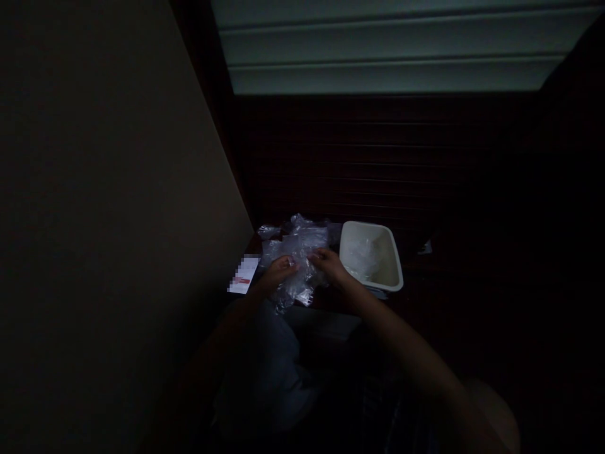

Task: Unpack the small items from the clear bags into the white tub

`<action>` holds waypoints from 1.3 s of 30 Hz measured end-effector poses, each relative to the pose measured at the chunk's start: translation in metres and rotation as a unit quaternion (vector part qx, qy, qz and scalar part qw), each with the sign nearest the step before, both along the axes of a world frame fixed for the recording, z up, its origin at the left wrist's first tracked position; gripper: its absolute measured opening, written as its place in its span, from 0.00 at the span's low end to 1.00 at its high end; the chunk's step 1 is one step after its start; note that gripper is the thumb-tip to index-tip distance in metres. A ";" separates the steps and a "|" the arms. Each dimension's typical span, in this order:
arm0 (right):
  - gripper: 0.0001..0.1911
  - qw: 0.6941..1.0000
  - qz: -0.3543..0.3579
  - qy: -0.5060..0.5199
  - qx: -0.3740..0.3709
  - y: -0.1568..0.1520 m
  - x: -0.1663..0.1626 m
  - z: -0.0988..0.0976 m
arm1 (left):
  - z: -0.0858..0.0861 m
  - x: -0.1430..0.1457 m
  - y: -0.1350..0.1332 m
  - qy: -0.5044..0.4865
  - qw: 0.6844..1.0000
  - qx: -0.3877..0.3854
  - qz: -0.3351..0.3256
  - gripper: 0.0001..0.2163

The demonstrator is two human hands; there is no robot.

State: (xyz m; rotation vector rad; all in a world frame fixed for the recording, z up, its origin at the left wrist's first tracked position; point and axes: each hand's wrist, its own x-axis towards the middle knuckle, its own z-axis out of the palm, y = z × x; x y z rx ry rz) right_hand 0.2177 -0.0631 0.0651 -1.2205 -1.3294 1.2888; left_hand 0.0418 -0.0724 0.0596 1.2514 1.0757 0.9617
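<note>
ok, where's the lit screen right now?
Head view, left of centre and below mid-height: the lit screen sits beside the plain wall, just left of the clear plastic and the left hand.

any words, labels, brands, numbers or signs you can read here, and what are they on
No text can be read.
Bright white rectangle with a red patch: partly pixelated; any marks are too small and blurred to read.
Clear plastic at the hands: no lettering can be made out.
White tub: no lettering shows on the visible sides.
</note>
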 end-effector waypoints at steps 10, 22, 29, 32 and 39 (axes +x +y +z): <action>0.13 1.000 0.002 0.010 -0.003 -0.005 0.004 0.002 | -0.006 0.009 0.003 -0.029 0.999 0.021 0.020 0.14; 0.11 0.982 -0.106 -0.084 0.132 0.014 0.065 0.051 | -0.061 0.016 0.015 -0.066 0.983 0.024 0.169 0.12; 0.11 0.889 -0.266 -0.305 0.216 0.023 0.130 0.061 | -0.073 0.014 0.019 0.028 0.971 0.097 0.215 0.08; 0.13 0.831 -0.301 -0.391 0.258 0.020 0.135 0.060 | -0.068 0.011 0.017 0.059 0.969 0.103 0.217 0.08; 0.17 0.744 -0.088 -0.643 0.157 0.018 0.124 0.024 | -0.060 0.010 0.010 0.105 0.967 0.110 0.202 0.07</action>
